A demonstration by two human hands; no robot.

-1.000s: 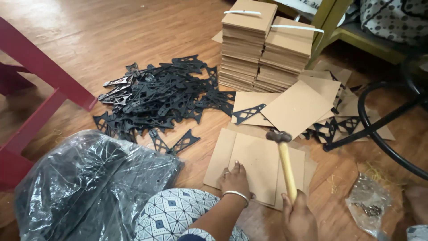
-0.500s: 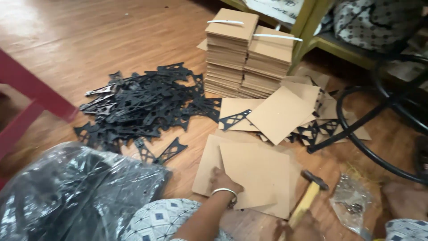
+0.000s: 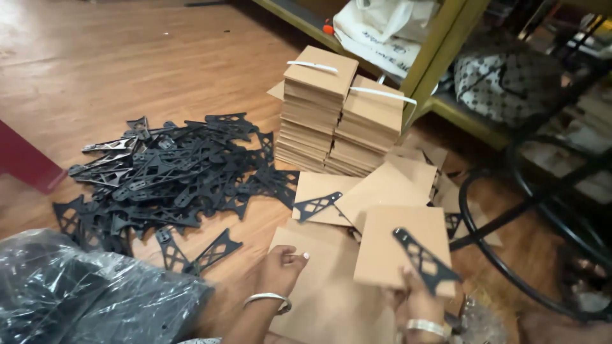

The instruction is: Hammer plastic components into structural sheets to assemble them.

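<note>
Under my right hand (image 3: 417, 299) fingers, pinching the black bracket (image 3: 426, 261) flat on the brown board (image 3: 395, 245), I should keep it straight while my left hand (image 3: 280, 271), fingers curled, steadies the floor boards (image 3: 319, 286).

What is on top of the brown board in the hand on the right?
A black bracket shaped like a long triangle with cut-out holes lies on the brown board. The right hand holds both at the bottom edge, so the bracket's lower tip is partly hidden by the fingers. What's under the board can't be seen.

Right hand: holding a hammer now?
No, the right hand holds a brown board with a black bracket on it.
</note>
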